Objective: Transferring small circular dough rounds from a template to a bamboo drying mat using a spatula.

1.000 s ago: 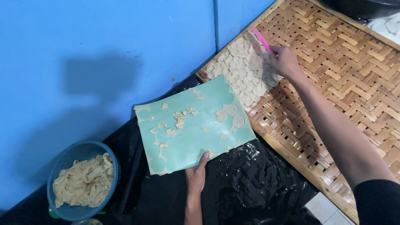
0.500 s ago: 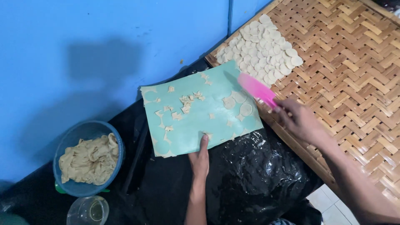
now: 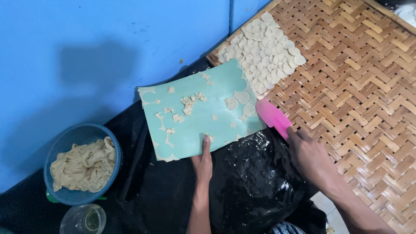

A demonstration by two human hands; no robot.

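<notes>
A pale green board (image 3: 197, 117) lies on black plastic, dotted with a few thin dough discs (image 3: 242, 102) and small dough scraps (image 3: 189, 104). My left hand (image 3: 203, 161) grips its near edge, thumb on top. My right hand (image 3: 308, 158) holds a pink scraper (image 3: 273, 118) whose blade rests at the board's right edge, beside the discs. On the woven bamboo tray (image 3: 355, 82) to the right, several round dough discs (image 3: 264, 50) lie packed in a patch at its far left corner.
A blue bowl (image 3: 80, 164) full of crumpled dough trimmings sits at the lower left. A clear glass (image 3: 84, 219) stands just in front of it. A blue wall (image 3: 99, 43) rises behind the board. Black plastic sheet (image 3: 247, 186) covers the surface.
My right hand came back from the discs on the bamboo tray, bringing the pink scraper down to the board's right edge. My left hand kept its hold on the board.
</notes>
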